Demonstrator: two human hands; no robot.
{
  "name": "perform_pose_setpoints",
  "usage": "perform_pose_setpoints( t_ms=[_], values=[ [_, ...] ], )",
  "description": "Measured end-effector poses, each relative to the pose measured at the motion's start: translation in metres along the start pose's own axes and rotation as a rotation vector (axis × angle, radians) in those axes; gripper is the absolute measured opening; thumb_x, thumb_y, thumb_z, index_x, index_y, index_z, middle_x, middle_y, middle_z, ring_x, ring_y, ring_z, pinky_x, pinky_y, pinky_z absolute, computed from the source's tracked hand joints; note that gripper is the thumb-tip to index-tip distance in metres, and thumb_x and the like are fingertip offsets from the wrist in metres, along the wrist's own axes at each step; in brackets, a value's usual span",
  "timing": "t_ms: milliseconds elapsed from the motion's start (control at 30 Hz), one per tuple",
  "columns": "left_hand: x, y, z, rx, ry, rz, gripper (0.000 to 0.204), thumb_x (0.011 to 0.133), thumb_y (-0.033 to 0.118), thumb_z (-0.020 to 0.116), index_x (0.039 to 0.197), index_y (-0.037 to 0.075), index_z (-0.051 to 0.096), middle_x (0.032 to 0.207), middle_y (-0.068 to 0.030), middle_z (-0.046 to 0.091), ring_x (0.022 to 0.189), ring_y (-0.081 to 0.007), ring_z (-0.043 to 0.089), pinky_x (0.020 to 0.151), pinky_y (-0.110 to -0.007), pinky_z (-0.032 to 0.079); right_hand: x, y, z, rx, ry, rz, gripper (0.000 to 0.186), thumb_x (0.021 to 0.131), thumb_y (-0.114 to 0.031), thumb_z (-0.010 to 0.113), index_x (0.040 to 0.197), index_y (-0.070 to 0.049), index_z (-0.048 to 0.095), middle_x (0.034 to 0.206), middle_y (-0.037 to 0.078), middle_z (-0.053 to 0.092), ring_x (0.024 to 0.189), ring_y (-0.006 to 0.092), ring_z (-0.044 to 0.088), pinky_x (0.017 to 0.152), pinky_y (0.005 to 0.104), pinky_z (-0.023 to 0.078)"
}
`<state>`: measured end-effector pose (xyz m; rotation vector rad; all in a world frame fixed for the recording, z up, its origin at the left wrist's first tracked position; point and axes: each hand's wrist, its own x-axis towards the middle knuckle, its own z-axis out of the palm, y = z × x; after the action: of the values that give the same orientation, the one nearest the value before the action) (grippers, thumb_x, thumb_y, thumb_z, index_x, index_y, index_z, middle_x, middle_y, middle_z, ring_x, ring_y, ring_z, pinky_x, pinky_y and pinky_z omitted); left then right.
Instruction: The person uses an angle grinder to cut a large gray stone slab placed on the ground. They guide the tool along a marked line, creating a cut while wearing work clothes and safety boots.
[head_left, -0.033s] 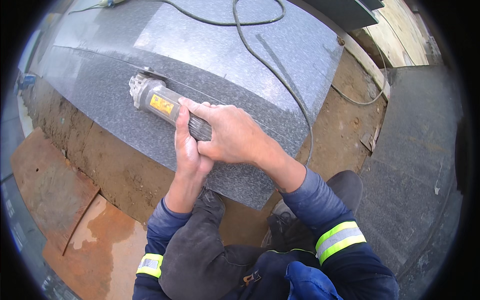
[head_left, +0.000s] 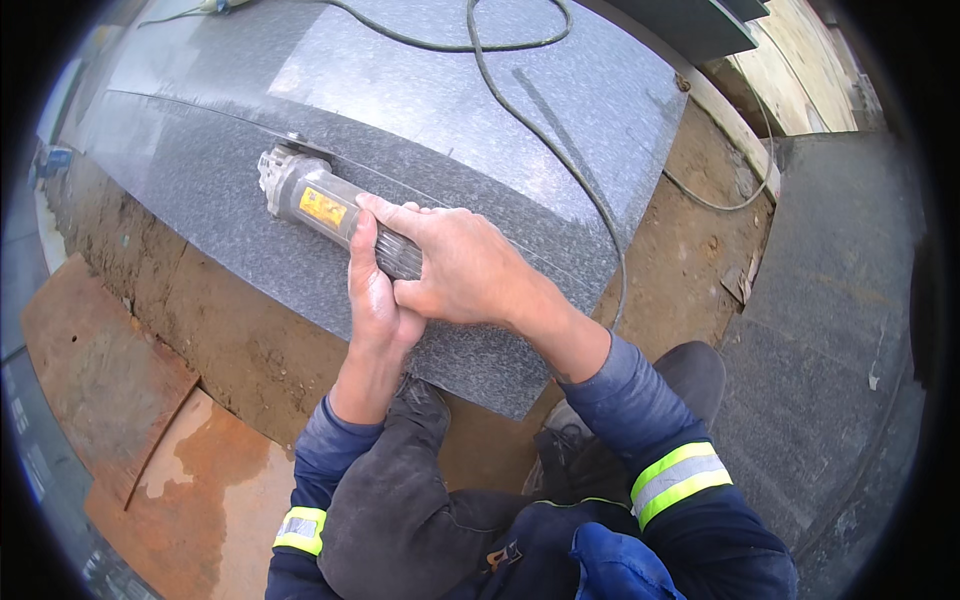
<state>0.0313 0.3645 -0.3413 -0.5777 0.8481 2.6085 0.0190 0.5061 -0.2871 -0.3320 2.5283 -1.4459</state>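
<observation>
Both my hands grip an angle grinder, a dusty grey tool with a yellow label. My left hand wraps its body from below, thumb up along the side. My right hand closes over the rear of the body. The grinder's head and thin disc rest at a cut line that runs across a grey speckled stone slab. White dust coats my fingers. The disc's lower edge is hidden, so its depth in the stone cannot be told.
A dark cable loops over the slab and hangs past its right edge. Brown dirt borders the slab. Rusty boards lie at left, a dark slab at right. My shoes stand close to the slab's near corner.
</observation>
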Motion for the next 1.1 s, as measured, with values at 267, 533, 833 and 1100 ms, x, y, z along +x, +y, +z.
perform_pose_setpoints(
  t_ms=[267, 533, 833, 1100],
  values=[
    [0.047, 0.039, -0.013, -0.009, 0.142, 0.111, 0.062, 0.105, 0.049, 0.07, 0.136, -0.003, 0.056, 0.127, -0.0181, 0.068, 0.122, -0.0324, 0.067, 0.112, -0.053, 0.056, 0.021, -0.003, 0.002, -0.025, -0.079, 0.039, 0.084, 0.073, -0.013, 0.075, 0.156, -0.009, 0.058, 0.094, 0.027, 0.077, 0.085, 0.0422, 0.077, 0.081, 0.051, 0.061],
    [0.063, 0.052, -0.026, -0.028, 0.099, 0.084, 0.056, 0.105, 0.046, 0.071, 0.131, -0.002, 0.059, 0.12, -0.0169, 0.069, 0.116, -0.0316, 0.069, 0.104, -0.051, 0.06, 0.034, 0.001, 0.005, -0.015, -0.062, 0.005, 0.084, 0.074, -0.014, 0.073, 0.156, -0.009, 0.058, 0.102, 0.028, 0.077, 0.088, 0.0434, 0.077, 0.084, 0.0505, 0.061],
    [0.071, 0.065, -0.028, -0.025, 0.034, 0.066, 0.053, 0.107, 0.045, 0.069, 0.127, -0.002, 0.058, 0.117, -0.0166, 0.066, 0.113, -0.0314, 0.068, 0.103, -0.049, 0.059, 0.043, -0.014, 0.014, -0.274, -0.03, 0.033, 0.086, 0.081, -0.018, 0.076, 0.163, -0.015, 0.05, 0.11, 0.027, 0.072, 0.094, 0.0414, 0.077, 0.087, 0.0486, 0.062],
    [0.087, 0.069, -0.032, -0.044, 0.093, 0.119, 0.053, 0.107, 0.044, 0.069, 0.128, -0.002, 0.055, 0.115, -0.017, 0.064, 0.112, -0.0318, 0.066, 0.104, -0.05, 0.058, 0.053, -0.023, 0.035, -0.529, 0.015, -0.018, 0.08, 0.089, -0.017, 0.077, 0.163, -0.013, 0.048, 0.119, 0.028, 0.07, 0.101, 0.034, 0.076, 0.083, 0.0418, 0.063]
  ],
)
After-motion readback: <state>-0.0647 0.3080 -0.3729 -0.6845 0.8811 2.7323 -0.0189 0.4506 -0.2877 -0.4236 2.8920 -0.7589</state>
